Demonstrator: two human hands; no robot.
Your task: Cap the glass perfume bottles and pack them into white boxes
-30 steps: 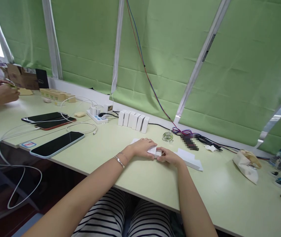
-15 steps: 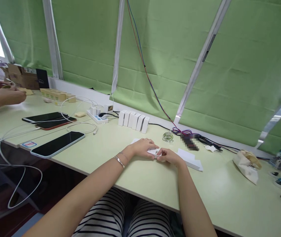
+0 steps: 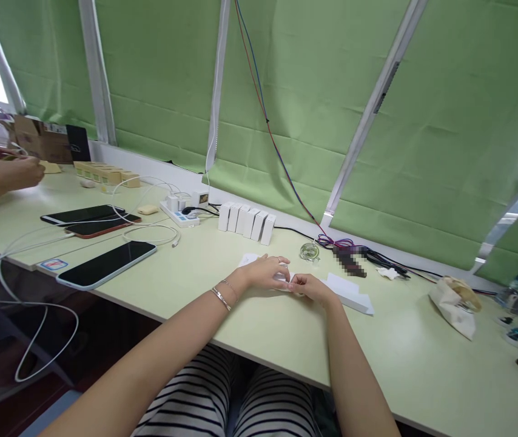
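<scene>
My left hand [image 3: 264, 274] and my right hand [image 3: 311, 286] meet at the middle of the pale green table [image 3: 222, 303]. Between them they pinch a small white box [image 3: 281, 277], mostly hidden under the fingers. The left hand's fingers curl over its top; the right hand's fingertips press its right end. Flat white card pieces [image 3: 350, 293] lie just right of my right hand. A row of upright white boxes [image 3: 246, 222] stands behind my hands near the wall.
Three phones [image 3: 104, 264] and white cables [image 3: 150, 230] lie at left, with a power strip [image 3: 178, 215]. Another person's hands [image 3: 4, 173] work at far left near tan boxes [image 3: 107, 176]. A paper bag [image 3: 454, 300] and small items sit at right.
My hands have closed in tighter over the small white box, hiding more of it. The other person's hands at far left shifted slightly.
</scene>
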